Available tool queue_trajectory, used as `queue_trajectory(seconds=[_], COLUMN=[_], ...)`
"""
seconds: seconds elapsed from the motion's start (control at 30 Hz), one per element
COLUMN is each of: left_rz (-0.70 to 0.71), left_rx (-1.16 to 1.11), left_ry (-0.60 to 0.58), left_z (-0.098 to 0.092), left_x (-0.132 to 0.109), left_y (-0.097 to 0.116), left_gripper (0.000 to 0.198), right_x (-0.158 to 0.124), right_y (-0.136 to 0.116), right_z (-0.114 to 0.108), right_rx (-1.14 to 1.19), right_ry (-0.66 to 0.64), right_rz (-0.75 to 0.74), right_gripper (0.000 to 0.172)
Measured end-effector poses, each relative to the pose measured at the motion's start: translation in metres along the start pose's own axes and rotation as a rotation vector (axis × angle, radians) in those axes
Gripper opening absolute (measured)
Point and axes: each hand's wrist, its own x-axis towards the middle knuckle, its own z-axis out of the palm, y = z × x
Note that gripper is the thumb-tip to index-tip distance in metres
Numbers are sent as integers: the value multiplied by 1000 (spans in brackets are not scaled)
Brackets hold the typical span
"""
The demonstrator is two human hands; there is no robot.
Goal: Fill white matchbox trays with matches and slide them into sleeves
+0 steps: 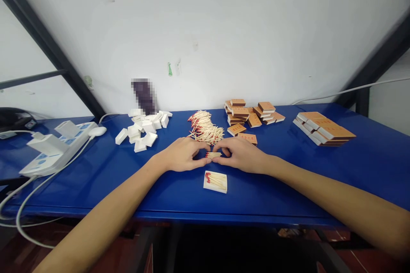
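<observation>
Matchsticks (213,155), a small red-tipped bundle, lie pinched between the fingertips of the left hand (183,156) and the right hand (241,155), both grasping them low over the blue table (96,170). Just in front sits an open white matchbox tray (215,181) partly filled with matches. Behind the hands lies a loose match pile (205,128), with empty white trays (144,128) to the left and orange matchbox sleeves (250,115) to the right.

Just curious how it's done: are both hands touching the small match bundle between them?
Touching. The head view shows the left hand and right hand pinching the match bundle from either side.
</observation>
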Motion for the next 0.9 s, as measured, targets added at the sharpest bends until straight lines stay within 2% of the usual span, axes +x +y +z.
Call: queue_trajectory(seconds=[0.3,0.9], left_rz=[-28,-37], left_rx=[-22,-96], left_ry=[23,32], left_z=[1,4], left_x=[2,2], left_y=[1,1], left_gripper=[23,17], right_x=[0,-1], right_y=[2,-2], right_z=[3,2], right_rx=[-5,-9], right_ry=[47,45], right_rz=[-29,-91], right_gripper=[24,16])
